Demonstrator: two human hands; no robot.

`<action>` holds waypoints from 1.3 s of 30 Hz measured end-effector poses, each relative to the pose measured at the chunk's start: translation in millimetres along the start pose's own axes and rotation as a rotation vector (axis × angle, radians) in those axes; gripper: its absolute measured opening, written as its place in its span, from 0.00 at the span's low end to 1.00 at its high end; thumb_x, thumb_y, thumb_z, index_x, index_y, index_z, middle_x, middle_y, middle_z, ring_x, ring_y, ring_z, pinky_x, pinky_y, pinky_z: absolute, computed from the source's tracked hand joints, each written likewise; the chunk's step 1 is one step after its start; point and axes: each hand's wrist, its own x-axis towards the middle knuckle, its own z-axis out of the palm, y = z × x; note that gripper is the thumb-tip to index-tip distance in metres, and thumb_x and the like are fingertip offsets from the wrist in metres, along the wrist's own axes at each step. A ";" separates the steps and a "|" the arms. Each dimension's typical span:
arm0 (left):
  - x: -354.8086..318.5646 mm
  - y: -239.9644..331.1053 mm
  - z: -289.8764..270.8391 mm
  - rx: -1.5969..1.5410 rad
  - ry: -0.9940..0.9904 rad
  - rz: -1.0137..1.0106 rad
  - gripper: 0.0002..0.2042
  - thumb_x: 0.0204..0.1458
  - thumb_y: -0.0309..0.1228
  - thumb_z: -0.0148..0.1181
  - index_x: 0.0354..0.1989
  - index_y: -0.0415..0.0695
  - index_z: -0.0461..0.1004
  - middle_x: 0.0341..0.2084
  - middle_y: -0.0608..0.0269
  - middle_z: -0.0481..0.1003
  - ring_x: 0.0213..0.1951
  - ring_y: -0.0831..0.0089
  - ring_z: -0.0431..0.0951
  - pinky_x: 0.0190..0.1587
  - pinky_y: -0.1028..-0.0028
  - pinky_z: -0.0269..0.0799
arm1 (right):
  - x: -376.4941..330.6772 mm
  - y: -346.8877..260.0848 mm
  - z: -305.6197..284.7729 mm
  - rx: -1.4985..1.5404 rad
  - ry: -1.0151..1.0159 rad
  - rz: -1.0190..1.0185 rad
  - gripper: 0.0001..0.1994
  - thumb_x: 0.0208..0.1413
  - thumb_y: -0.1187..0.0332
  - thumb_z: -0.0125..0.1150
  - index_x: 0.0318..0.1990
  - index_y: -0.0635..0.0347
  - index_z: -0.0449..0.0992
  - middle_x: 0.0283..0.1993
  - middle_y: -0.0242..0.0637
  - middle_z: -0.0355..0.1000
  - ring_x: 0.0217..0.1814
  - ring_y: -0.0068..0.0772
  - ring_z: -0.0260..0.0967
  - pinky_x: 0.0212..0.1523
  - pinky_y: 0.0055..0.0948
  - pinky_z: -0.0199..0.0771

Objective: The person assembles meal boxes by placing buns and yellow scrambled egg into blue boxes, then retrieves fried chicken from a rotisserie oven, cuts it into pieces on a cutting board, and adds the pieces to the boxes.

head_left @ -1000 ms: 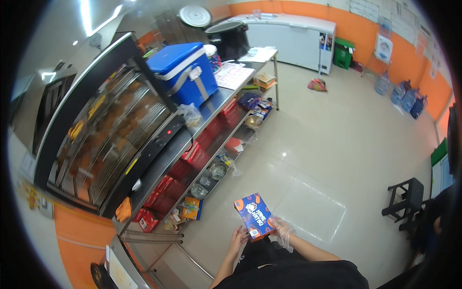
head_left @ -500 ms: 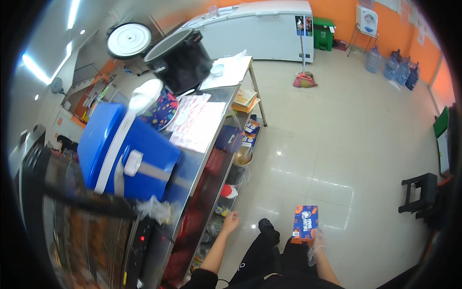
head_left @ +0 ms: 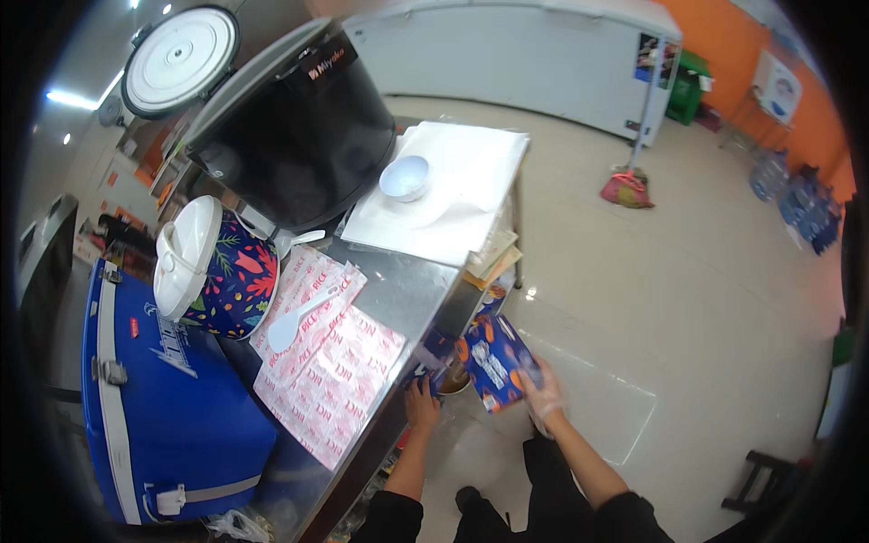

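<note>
Held in the right hand (head_left: pixel 543 398), a flat blue snack box (head_left: pixel 496 360) with orange printing, gripped at its lower right corner by gloved fingers (head_left: pixel 534 385) curled shut around that edge, thumb hidden behind the card. Up and to the left of those fingers, the whole body of the box, long axis tilted from lower right near the palm to upper left toward the steel counter (head_left: pixel 407 290), printed face turned up to the camera. Just left of the box and a little lower, the left hand (head_left: pixel 422 404), bare, fingers bent and resting against the counter's front edge; whether pinching anything there or merely touching, cannot tell, since the fingertips sit in the shadow under the rim. Between the two hands, only a narrow gap, with a round brownish container (head_left: pixel 453 380) partly visible behind the box's lower left corner. Nearer to the box's free upper end: the left hand, though the right alone carries it. Further left of both sets of fingers, up on the counter, red-and-white printed wrappers (head_left: pixel 335 371) with a white spoon (head_left: pixel 299 321) lying on them, and beyond those a floral pot (head_left: pixel 222 271) and a blue cooler (head_left: pixel 163 398)
</note>
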 end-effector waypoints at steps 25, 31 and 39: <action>-124.7 78.7 -69.5 -0.280 0.031 -0.184 0.18 0.43 0.31 0.61 0.45 0.44 0.70 0.40 0.54 0.71 0.44 0.57 0.70 0.50 0.58 0.63 | -7.0 71.5 -57.4 -0.999 -1.005 0.042 0.22 0.57 0.54 0.50 0.53 0.59 0.70 0.50 0.48 0.72 0.54 0.46 0.69 0.57 0.40 0.65; -411.6 132.6 -57.2 -0.579 -0.141 -0.438 0.21 0.47 0.40 0.61 0.50 0.51 0.68 0.40 0.61 0.70 0.45 0.61 0.70 0.56 0.59 0.60 | -115.7 121.4 -7.5 -1.128 -1.603 -0.395 0.16 0.59 0.56 0.46 0.42 0.57 0.75 0.48 0.40 0.73 0.45 0.42 0.72 0.48 0.40 0.70; -690.3 150.6 -60.0 -0.333 0.069 -1.090 0.23 0.50 0.45 0.58 0.53 0.53 0.65 0.42 0.61 0.71 0.47 0.60 0.70 0.60 0.59 0.55 | -501.4 38.6 56.7 -0.773 -2.233 0.295 0.14 0.59 0.58 0.49 0.43 0.56 0.75 0.47 0.37 0.74 0.43 0.39 0.71 0.46 0.39 0.70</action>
